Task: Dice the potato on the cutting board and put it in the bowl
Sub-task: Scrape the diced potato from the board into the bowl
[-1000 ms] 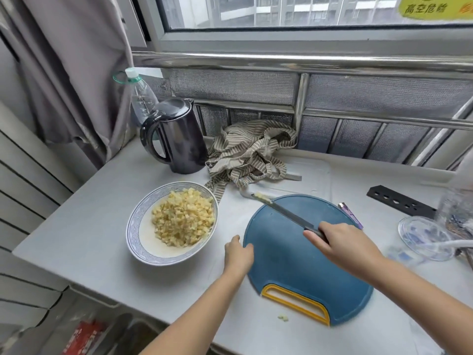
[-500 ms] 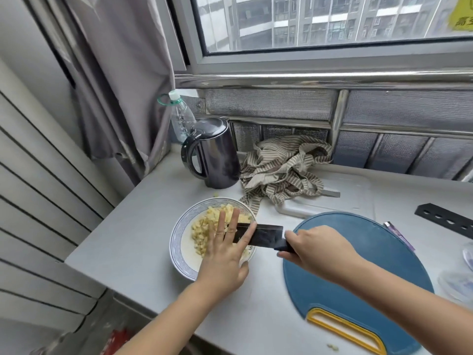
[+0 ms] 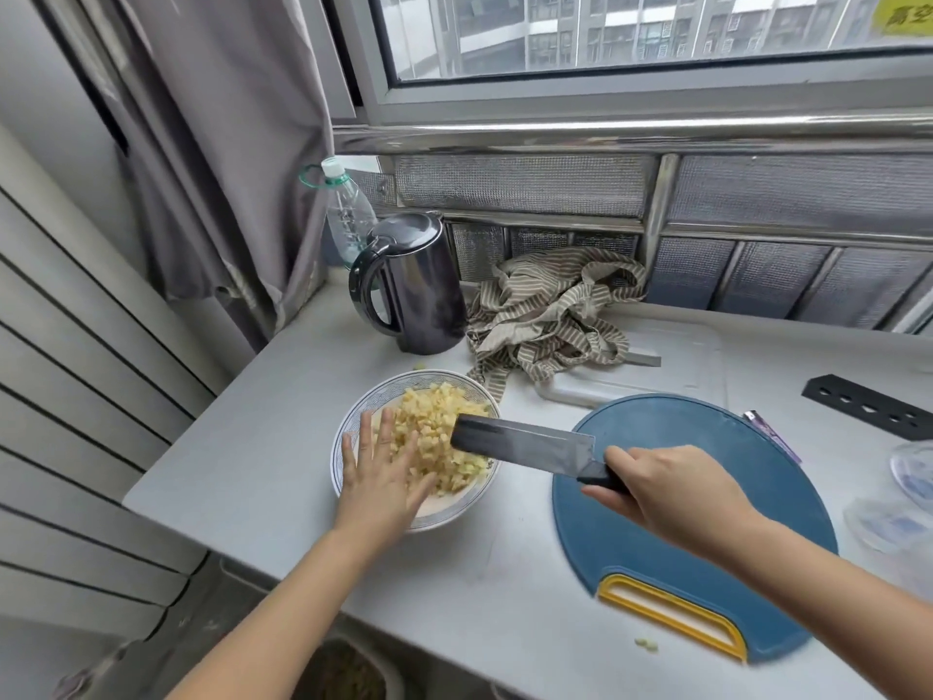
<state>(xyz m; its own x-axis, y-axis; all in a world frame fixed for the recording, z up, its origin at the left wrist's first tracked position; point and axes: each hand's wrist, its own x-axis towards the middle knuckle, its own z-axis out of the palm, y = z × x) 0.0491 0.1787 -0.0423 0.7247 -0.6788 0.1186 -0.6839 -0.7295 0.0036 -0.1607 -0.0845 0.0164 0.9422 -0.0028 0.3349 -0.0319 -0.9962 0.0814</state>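
Blue board (image 3: pixel 707 502) lay bare | knife (image 3: pixel 525 444) had swung from it to nine o'clock, blade over bowl (image 3: pixel 353 421) | right hand (image 3: pixel 671 490) gripped the handle (image 3: pixel 601 479) | left hand (image 3: pixel 381 477) flat, fingers straight, over diced potato (image 3: pixel 439 421) heaped in bowl | task looked nearly finished.

Kettle (image 3: pixel 419 290) (apron (image 3: pixel 550 315) beside) crowds bowl (image 3: pixel 353 426) rear; counter (image 3: pixel 242 447) left open.
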